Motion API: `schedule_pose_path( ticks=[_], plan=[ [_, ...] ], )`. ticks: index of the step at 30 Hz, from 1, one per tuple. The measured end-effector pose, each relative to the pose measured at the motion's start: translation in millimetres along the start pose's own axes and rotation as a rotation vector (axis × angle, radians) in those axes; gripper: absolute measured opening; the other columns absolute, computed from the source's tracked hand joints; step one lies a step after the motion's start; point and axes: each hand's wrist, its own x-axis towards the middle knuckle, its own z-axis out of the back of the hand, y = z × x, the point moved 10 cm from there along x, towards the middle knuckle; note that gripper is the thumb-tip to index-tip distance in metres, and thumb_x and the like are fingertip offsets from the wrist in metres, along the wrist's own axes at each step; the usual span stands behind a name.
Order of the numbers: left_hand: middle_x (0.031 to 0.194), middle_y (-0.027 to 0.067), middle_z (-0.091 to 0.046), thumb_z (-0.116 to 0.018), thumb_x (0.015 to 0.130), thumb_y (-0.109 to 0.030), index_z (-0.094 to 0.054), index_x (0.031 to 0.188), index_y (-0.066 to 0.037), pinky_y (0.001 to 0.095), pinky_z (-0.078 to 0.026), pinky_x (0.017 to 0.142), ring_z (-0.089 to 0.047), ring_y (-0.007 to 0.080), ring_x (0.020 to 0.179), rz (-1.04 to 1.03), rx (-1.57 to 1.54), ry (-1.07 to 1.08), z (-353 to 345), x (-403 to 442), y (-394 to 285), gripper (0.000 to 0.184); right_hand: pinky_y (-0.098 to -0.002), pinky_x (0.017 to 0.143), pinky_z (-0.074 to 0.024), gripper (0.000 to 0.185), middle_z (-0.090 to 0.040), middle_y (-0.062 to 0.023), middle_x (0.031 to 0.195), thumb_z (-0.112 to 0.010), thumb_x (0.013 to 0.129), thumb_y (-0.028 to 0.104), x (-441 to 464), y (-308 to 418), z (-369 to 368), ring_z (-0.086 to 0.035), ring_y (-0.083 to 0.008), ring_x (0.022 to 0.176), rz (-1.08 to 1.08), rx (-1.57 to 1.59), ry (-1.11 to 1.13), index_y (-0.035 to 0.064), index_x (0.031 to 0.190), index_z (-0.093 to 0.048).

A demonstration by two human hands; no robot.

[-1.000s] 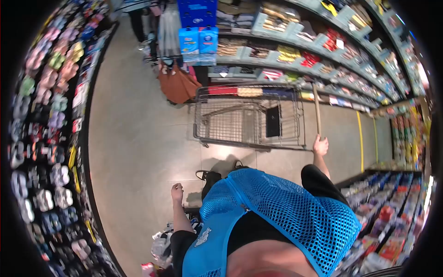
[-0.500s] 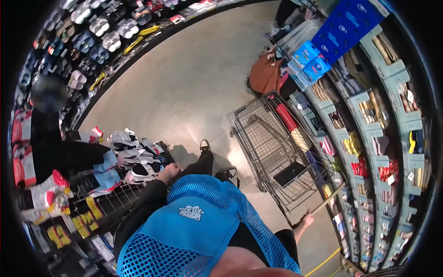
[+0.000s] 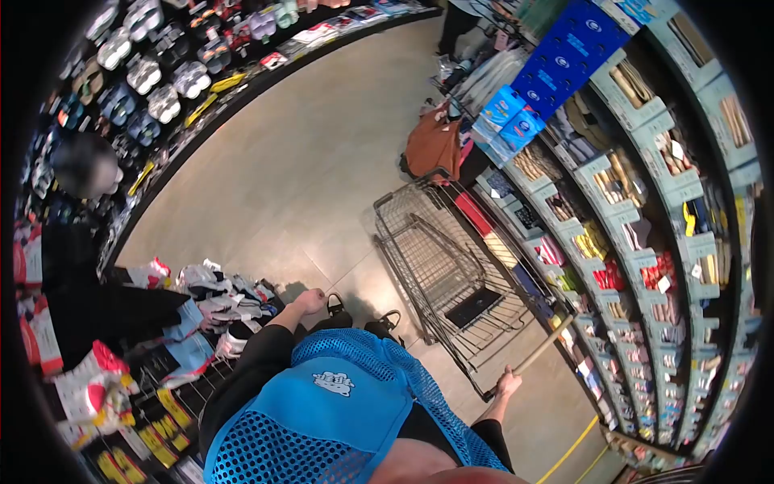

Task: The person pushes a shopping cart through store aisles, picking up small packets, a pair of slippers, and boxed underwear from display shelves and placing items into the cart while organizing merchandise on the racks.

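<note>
A wire shopping cart (image 3: 451, 274) stands at the right of centre, with a dark panel (image 3: 474, 307) near its handle end. My right hand (image 3: 508, 382) is closed round the lower end of the cart's pale handle bar (image 3: 544, 345). In front of my body, at the left, my left hand (image 3: 310, 301) is curled and touches nothing visible; its fingers are small in view. Packs of socks (image 3: 230, 302) lie in a wire rack close beside the left forearm.
Shelves of boxed goods (image 3: 621, 242) line the right side. A brown bag (image 3: 433, 145) and a blue display (image 3: 564, 60) stand beyond the cart. Shoe racks (image 3: 161, 73) curve along the upper left. Another person in black (image 3: 85, 274) is at the left; someone's dark legs (image 3: 457, 31) show at the top.
The view has swung round, bringing the sock rack and the person in black into sight at the left. My right hand stays on the handle.
</note>
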Motion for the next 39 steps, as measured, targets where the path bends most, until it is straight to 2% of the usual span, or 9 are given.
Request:
schedule_pose_path(
  ticks=[8,19,22,25,27,29,34,36,39],
  plan=[
    [0.110,0.0203,-0.058,-0.051,0.081,-0.037,-0.060,0.106,-0.003,0.0383,-0.043,0.090,-0.054,0.0328,0.105,-0.100,-0.055,-0.024,12.4,34.8,6.4,0.043,-0.0274,0.033,-0.0330,0.018,-0.044,-0.0012,0.049,-0.057,0.081,0.010,-64.6,31.6,-53.4,-0.042,-0.0120,0.037,-0.061,0.187,0.175,0.0041,0.067,-0.048],
    [0.098,0.0218,-0.062,-0.055,0.077,-0.039,-0.065,0.094,0.001,0.0382,-0.045,0.083,-0.059,0.0332,0.096,0.134,-0.032,-0.159,-23.5,50.3,166.8,0.045,-0.0299,0.037,-0.0385,0.023,-0.047,-0.0041,0.049,-0.056,0.082,0.014,-72.6,118.9,-114.3,-0.048,-0.0157,0.040,0.028,0.033,0.260,0.0011,0.064,-0.051],
    [0.111,0.0235,-0.056,-0.052,0.080,-0.033,-0.059,0.106,0.003,0.0390,-0.042,0.089,-0.054,0.0347,0.105,0.203,-0.139,-0.031,-11.7,6.1,133.1,0.045,-0.0289,0.036,-0.0355,0.028,-0.047,-0.0045,0.049,-0.053,0.086,0.024,-61.4,121.5,-144.2,-0.047,-0.0147,0.039,0.016,0.065,0.334,0.0001,0.073,-0.049],
    [0.098,0.0208,-0.062,-0.055,0.076,-0.032,-0.064,0.097,-0.001,0.0377,-0.046,0.083,-0.060,0.0315,0.095,0.221,-0.236,-0.196,-23.3,9.8,127.2,0.038,-0.0290,0.039,-0.0368,0.032,-0.050,-0.0062,0.051,-0.050,0.088,0.030,-67.0,146.5,-172.3,-0.049,-0.0151,0.041,0.070,0.093,0.421,-0.0008,0.079,-0.048],
    [0.101,0.0209,-0.061,-0.053,0.077,-0.030,-0.062,0.100,-0.002,0.0389,-0.045,0.086,-0.057,0.0339,0.098,0.194,-0.256,-0.215,-19.3,-4.1,93.6,0.038,-0.0290,0.040,-0.0379,0.035,-0.052,-0.0073,0.052,-0.048,0.089,0.033,-75.0,168.7,-194.8,-0.050,-0.0155,0.042,0.131,0.080,0.509,-0.0014,0.083,-0.047],
    [0.103,0.0231,-0.059,-0.048,0.077,-0.025,-0.064,0.092,-0.002,0.0409,-0.043,0.089,-0.055,0.0353,0.100,0.074,-0.195,-0.321,-0.7,-21.7,45.3,0.032,-0.0285,0.043,-0.0393,0.040,-0.055,-0.0099,0.056,-0.046,0.089,0.038,-83.0,187.9,-216.0,-0.053,-0.0164,0.044,0.194,0.132,0.586,-0.0016,0.085,-0.046],
    [0.120,0.0190,-0.047,-0.053,0.077,-0.017,-0.053,0.110,-0.005,0.0405,-0.037,0.097,-0.044,0.0356,0.113,-0.216,-0.260,-0.670,23.4,-39.8,-55.1,0.034,-0.0321,0.045,-0.0478,0.041,-0.057,-0.0116,0.059,-0.047,0.089,0.038,-101.6,218.8,-275.3,-0.059,-0.0191,0.051,0.257,0.062,0.852,-0.0025,0.084,-0.045],
    [0.122,0.0177,-0.046,-0.054,0.077,-0.016,-0.052,0.110,-0.006,0.0421,-0.037,0.097,-0.043,0.0357,0.113,-0.415,-0.179,-0.768,37.9,-57.5,-111.5,0.035,-0.0317,0.044,-0.0502,0.042,-0.058,-0.0131,0.060,-0.046,0.090,0.037,-106.4,230.8,-306.0,-0.060,-0.0209,0.050,0.453,-0.117,0.883,-0.0041,0.081,-0.046],
    [0.120,0.0174,-0.047,-0.054,0.081,-0.025,-0.052,0.109,-0.005,0.0427,-0.035,0.097,-0.043,0.0349,0.113,-0.643,-0.150,-0.821,43.1,-80.0,-181.1,0.035,-0.0286,0.041,-0.0495,0.045,-0.058,-0.0135,0.060,-0.046,0.090,0.038,-146.7,248.9,-331.6,-0.060,-0.0207,0.047,0.319,-0.091,1.043,-0.0051,0.077,-0.048]
  ],
)
